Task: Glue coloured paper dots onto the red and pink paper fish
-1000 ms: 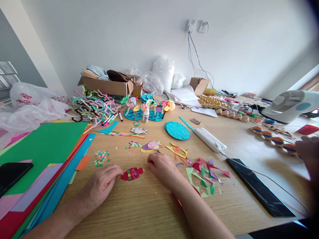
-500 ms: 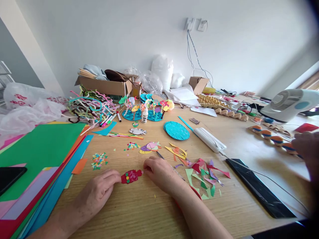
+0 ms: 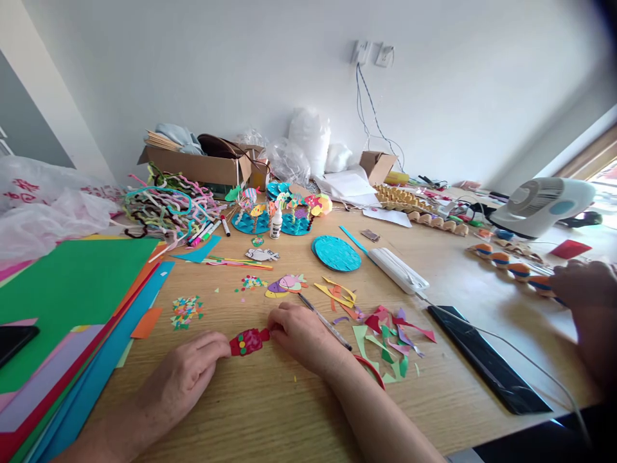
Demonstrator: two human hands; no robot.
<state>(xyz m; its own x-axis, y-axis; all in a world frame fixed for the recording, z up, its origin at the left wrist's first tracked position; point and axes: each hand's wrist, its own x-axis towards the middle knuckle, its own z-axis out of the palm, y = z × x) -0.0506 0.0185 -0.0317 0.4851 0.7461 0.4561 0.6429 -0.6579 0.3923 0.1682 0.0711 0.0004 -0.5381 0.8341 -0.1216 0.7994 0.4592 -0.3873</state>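
Note:
A small red paper fish [image 3: 250,341] with green and yellow dots lies low over the table between my hands. My left hand [image 3: 190,366] pinches its left end. At the fish's other end, the fingers of my right hand [image 3: 296,334] are closed at the narrow red tail; their tips are partly hidden. Beyond my right hand lie a pen [image 3: 325,320] and pink, purple and yellow paper fish [image 3: 286,285]. Red-handled scissors [image 3: 370,368] are partly covered by my right forearm. Confetti dots [image 3: 187,312] are spread past my left hand.
Coloured paper sheets [image 3: 72,276] are stacked at left. Paper scraps [image 3: 390,337], a power strip [image 3: 398,270] and a black tablet-like slab [image 3: 486,360] lie at right. Blue discs [image 3: 336,253] and a glue bottle [image 3: 276,225] stand farther back. Another person's hand [image 3: 585,289] is at the right edge.
The view has shifted slightly, so most things appear a little farther left. My hands stay at both ends of the red fish, which has barely moved.

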